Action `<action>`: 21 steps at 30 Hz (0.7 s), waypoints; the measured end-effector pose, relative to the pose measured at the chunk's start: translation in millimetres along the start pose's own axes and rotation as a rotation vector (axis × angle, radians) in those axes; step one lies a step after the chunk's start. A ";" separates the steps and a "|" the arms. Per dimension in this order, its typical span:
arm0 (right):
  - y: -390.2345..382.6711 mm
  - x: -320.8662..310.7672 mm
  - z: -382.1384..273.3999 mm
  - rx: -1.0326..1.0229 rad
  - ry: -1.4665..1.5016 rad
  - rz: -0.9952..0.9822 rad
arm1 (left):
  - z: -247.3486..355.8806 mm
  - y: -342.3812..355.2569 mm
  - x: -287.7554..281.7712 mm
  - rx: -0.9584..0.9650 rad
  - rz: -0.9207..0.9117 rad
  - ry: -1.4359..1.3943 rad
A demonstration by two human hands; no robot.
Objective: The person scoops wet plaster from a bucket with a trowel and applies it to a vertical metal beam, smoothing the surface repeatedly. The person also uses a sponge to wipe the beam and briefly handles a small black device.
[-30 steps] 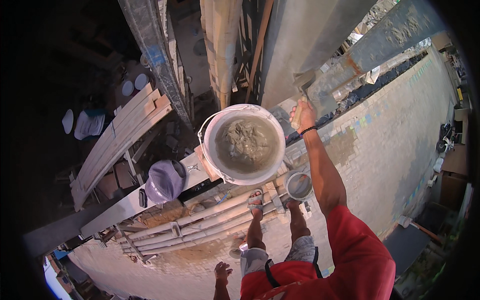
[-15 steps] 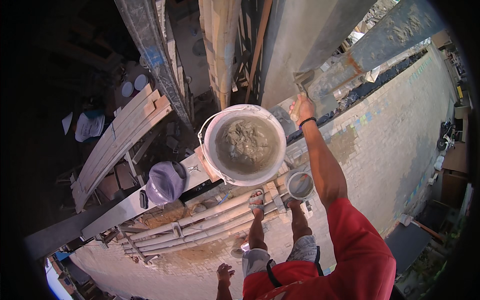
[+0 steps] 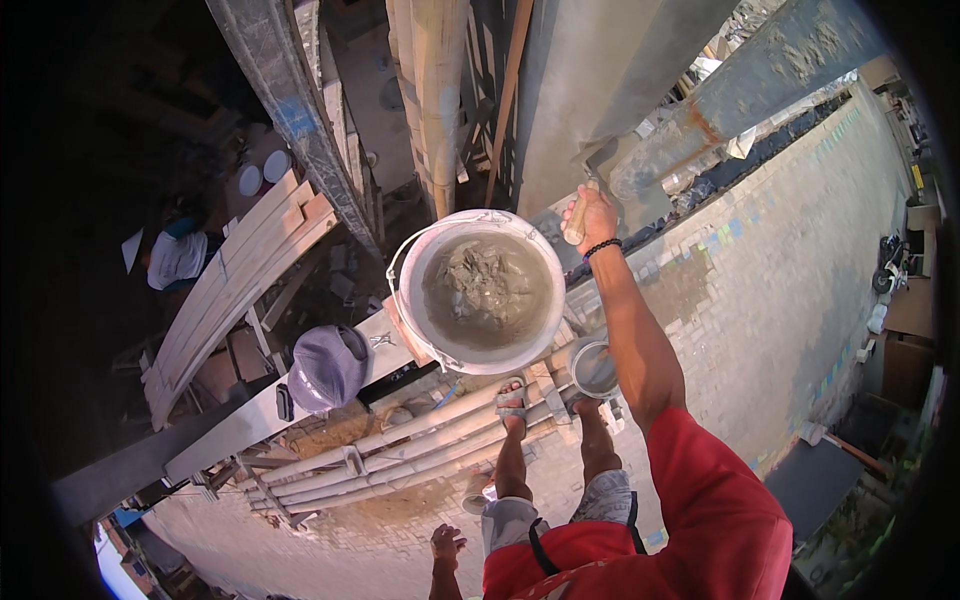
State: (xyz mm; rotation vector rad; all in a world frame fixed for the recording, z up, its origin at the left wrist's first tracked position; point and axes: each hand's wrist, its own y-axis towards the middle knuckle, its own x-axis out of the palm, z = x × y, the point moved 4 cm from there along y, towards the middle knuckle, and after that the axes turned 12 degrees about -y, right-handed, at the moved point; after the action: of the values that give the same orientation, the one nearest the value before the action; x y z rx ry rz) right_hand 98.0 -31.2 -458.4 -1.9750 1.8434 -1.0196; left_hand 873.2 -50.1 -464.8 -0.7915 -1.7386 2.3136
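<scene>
Trowel (image 3: 577, 220): shifts up a touch with the wrist, blade at the column (image 3: 570, 110); contact, can't tell.
Right hand (image 3: 592, 212): fingers wrapped round its handle; action's at the column, not the bucket (image 3: 488, 360).
Left hand (image 3: 447, 543): hangs low, half-curled, seemingly empty.
Beam (image 3: 235, 430): pale, hat (image 3: 328, 370) on it.
Yard (image 3: 750, 310): sunlit paving.

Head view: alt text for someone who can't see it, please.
The right hand grips a trowel beside a grey column. At centre, a white bucket holds wet grey mix; a purple-grey hat lies to its left. The left hand looks empty.
</scene>
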 end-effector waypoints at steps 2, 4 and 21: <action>-11.7 -11.9 5.9 -0.043 -0.055 0.048 | 4.3 -0.5 5.4 0.010 -0.010 0.003; -16.2 -23.0 6.9 -0.098 -0.130 0.145 | 7.5 -1.8 10.8 0.012 -0.034 -0.014; -49.1 -19.5 15.7 -0.155 -0.456 0.288 | -3.1 2.5 14.9 0.013 -0.043 -0.037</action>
State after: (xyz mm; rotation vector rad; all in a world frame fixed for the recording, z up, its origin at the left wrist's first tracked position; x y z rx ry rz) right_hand 146.7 -8.9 -445.6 -1.7598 1.9033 -0.3174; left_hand 862.5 -42.1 -472.6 -0.7064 -1.7368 2.3238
